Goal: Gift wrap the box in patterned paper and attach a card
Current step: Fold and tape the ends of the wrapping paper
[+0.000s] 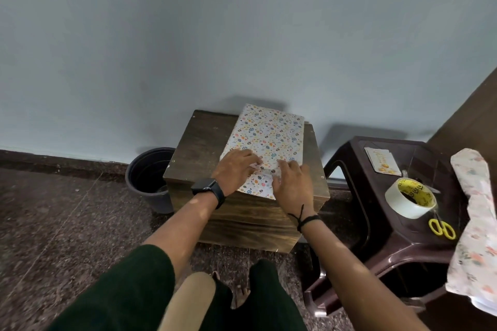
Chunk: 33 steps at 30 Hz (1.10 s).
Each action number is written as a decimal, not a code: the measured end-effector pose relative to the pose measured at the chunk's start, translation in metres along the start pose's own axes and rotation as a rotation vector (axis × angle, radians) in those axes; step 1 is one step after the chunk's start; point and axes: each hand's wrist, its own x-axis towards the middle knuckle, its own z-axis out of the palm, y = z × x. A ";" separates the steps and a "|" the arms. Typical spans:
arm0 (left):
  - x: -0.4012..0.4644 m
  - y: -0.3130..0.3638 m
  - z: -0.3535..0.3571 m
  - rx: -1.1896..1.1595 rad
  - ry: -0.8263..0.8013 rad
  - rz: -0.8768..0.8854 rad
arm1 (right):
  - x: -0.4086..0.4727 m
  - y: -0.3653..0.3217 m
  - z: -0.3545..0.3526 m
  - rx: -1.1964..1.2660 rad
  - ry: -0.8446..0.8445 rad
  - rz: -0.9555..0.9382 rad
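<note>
Pressing flat-fingered at centre frame, left hand and right hand pin thin, crease-prone patterned paper over its stiff box, best handled by edges.

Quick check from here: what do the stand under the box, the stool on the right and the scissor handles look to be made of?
Stand: dark-stained wood or wood-look board, matte; grain streaks show on its front.
Stool: moulded brown plastic, glossy; rounded edges catch highlights.
Scissor handles: yellow plastic, apparently; smooth, uniform colour. The blades are hard to see.
</note>
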 end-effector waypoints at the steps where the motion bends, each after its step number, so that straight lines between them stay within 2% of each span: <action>1: -0.005 -0.009 -0.004 -0.032 -0.017 0.003 | -0.007 -0.009 -0.003 -0.039 0.005 -0.034; 2: -0.009 -0.016 -0.011 -0.055 -0.029 -0.008 | -0.013 -0.017 -0.007 -0.036 0.016 -0.085; 4: -0.015 -0.031 -0.024 -0.053 -0.057 -0.081 | -0.019 -0.027 -0.014 0.144 -0.042 -0.178; 6: -0.018 -0.041 -0.036 0.002 -0.075 -0.238 | -0.014 -0.029 -0.028 0.418 -0.169 -0.159; 8: -0.019 -0.041 -0.045 0.012 -0.064 -0.403 | 0.000 -0.019 -0.032 0.507 -0.167 -0.129; 10: -0.020 -0.032 -0.047 -0.015 -0.039 -0.518 | 0.018 0.001 -0.031 0.321 -0.180 -0.120; 12: -0.023 -0.019 -0.041 -0.120 0.036 -0.635 | 0.032 0.024 -0.027 0.111 -0.274 -0.101; 14: -0.030 -0.007 -0.031 -0.330 0.117 -0.738 | 0.039 0.042 -0.020 0.026 -0.348 -0.089; 17: -0.036 0.008 -0.015 -0.701 0.119 -0.833 | 0.038 0.044 -0.008 -0.056 -0.319 -0.092; 19: -0.034 0.017 -0.009 -0.880 0.103 -0.861 | 0.034 0.037 -0.004 -0.117 -0.266 -0.079; 22: -0.027 0.013 -0.006 -0.951 0.109 -0.856 | 0.026 0.020 -0.003 -0.165 -0.220 -0.044; 25: -0.022 -0.010 -0.010 -1.023 -0.032 -0.851 | 0.013 -0.003 0.002 -0.189 -0.165 0.027; 27: -0.021 -0.021 -0.020 -1.085 -0.107 -0.804 | 0.007 -0.014 0.003 -0.169 -0.116 0.040; 31: -0.016 -0.032 -0.036 -1.213 -0.123 -0.816 | 0.015 -0.008 -0.008 -0.051 -0.064 -0.090; 33: -0.015 -0.034 -0.037 -1.218 -0.122 -0.827 | 0.026 0.007 -0.016 0.043 -0.049 -0.036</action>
